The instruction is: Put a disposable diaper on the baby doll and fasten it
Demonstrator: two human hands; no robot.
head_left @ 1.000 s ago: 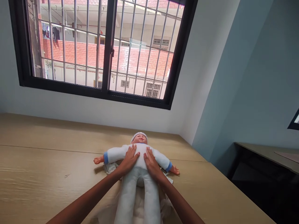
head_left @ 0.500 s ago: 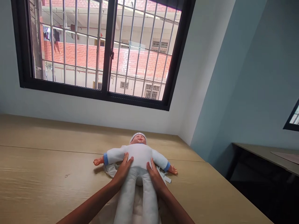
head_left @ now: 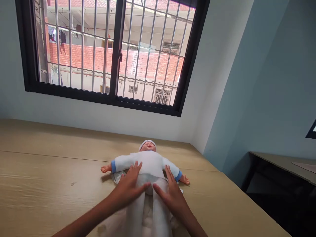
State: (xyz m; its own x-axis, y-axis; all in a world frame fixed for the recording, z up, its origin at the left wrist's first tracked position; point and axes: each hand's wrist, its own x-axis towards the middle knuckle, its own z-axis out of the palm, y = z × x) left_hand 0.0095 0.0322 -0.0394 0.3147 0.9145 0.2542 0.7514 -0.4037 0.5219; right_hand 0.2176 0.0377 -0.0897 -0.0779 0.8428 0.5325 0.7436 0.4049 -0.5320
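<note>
Left hand (head_left: 130,185) and right hand (head_left: 173,192), both spread wide, are about equally near the doll (head_left: 151,163), which lies face-up on the table (head_left: 54,187) below them, its long axis pointing forward

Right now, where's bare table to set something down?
Free: table between left forearm and wall, bar a small mark; narrower strip between right forearm and table's right edge. Crowded: doll, left hand and right hand over its hips.
</note>
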